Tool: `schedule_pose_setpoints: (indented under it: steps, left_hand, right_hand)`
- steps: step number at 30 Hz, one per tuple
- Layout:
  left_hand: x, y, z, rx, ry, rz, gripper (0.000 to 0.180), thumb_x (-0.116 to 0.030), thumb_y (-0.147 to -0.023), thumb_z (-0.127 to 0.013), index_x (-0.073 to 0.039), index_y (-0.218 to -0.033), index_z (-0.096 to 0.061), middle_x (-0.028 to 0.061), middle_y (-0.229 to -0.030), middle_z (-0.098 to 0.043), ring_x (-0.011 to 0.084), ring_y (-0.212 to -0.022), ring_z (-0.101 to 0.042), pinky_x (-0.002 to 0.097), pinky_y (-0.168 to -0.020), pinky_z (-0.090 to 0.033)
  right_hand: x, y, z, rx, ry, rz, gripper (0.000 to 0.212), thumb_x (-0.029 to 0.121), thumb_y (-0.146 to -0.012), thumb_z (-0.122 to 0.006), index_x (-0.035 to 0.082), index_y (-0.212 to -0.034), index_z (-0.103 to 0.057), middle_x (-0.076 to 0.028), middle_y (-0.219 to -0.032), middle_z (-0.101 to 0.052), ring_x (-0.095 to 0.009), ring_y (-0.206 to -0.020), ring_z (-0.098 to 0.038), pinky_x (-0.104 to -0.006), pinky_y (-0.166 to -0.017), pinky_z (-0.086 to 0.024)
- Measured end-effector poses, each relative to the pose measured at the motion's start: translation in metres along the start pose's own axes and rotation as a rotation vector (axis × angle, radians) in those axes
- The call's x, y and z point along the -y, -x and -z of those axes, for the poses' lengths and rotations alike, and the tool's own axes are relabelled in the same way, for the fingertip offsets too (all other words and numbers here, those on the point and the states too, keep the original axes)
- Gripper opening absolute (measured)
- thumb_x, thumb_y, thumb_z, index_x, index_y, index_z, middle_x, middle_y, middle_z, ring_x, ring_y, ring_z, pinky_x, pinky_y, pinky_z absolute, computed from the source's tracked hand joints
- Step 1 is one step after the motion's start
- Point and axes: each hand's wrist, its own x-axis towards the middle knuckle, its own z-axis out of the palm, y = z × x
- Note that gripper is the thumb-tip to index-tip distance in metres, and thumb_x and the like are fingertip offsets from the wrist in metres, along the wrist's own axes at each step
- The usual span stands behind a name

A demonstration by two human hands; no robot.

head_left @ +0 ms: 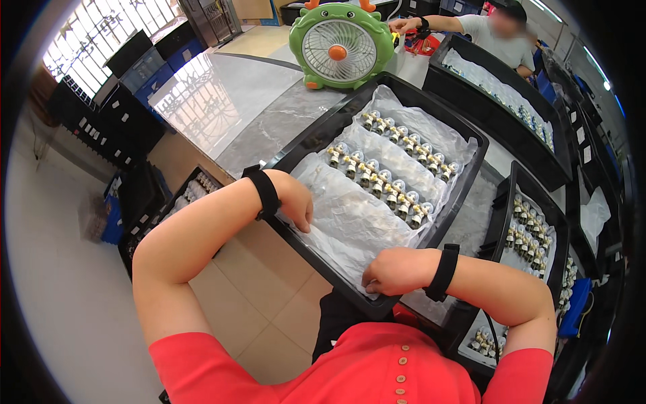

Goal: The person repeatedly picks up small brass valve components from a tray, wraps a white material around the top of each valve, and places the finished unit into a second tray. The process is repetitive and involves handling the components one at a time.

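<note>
**Left hand (294,200) and right hand (397,271) on white paper (343,202) inside a black tray (472,165)**

Both hands have curled fingers resting at the paper's near edge, left of centre and lower centre; whether they pinch it, I cannot tell.

The grey bench (269,128) stretches from upper left towards the right, with the black tray at the centre of the frame, tilted across its edge. A deep black bin (491,114) at upper right is lined in white and carries small bluish pieces along its length. Below it, at right, a lined black crate (503,215) contains rows of small pieces with dark bases. A green fan (336,52) stands at top centre, just beyond the tray.

Within the central tray, the crinkled paper covers the floor and rises between two diagonal rows of small figures (381,182), dark-based, yellow-and-white, with clear domes, in the upper and right part.
</note>
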Motion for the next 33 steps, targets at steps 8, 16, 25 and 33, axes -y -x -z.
schedule_pose_setpoints:
  steps: [8, 16, 25, 33]
  left_hand:
    - [0.0, -0.01, 0.002, 0.009, -0.085, 0.049, 0.042, -0.047, -0.081, -0.066, -0.014, -0.106, -0.07, 0.0088, -0.1, -0.07, 0.0247, -0.096, -0.064, 0.0356, -0.081, -0.049]
    - [-0.032, -0.01, 0.011, -0.186, -0.103, -0.222, 0.044, -0.045, -0.08, -0.067, -0.013, -0.111, -0.068, 0.0136, -0.105, -0.068, 0.0304, -0.099, -0.063, 0.0386, -0.085, -0.048]
    - [-0.038, -0.025, 0.011, -0.101, -0.115, -0.156, 0.06, -0.046, -0.078, -0.069, -0.017, -0.128, -0.055, 0.0162, -0.123, -0.06, 0.0337, -0.113, -0.056, 0.04, -0.094, -0.043]
    - [-0.028, -0.019, 0.002, -0.091, -0.092, -0.109, 0.068, -0.049, -0.078, -0.068, -0.02, -0.136, -0.048, 0.0189, -0.127, -0.056, 0.034, -0.117, -0.054, 0.039, -0.096, -0.042]
  right_hand:
    - [0.004, 0.004, 0.009, 0.062, 0.088, -0.126, 0.032, 0.033, -0.088, -0.056, 0.004, -0.09, -0.07, -0.018, -0.08, -0.067, -0.037, -0.077, -0.063, -0.0439, -0.071, -0.05]
    - [0.002, 0.005, 0.001, -0.249, -0.018, -0.014, 0.03, 0.033, -0.085, -0.061, 0.004, -0.09, -0.069, -0.016, -0.084, -0.068, -0.036, -0.085, -0.065, -0.0466, -0.073, -0.049]
    - [-0.014, 0.005, -0.006, -0.273, 0.302, -0.163, 0.031, 0.035, -0.082, -0.065, 0.005, -0.089, -0.068, -0.013, -0.085, -0.067, -0.032, -0.085, -0.065, -0.0473, -0.074, -0.046]
    - [0.003, 0.015, -0.004, -0.254, 0.324, -0.147, 0.048, 0.049, -0.092, -0.049, 0.006, -0.083, -0.069, -0.011, -0.066, -0.064, -0.033, -0.069, -0.063, -0.0518, -0.08, -0.039]
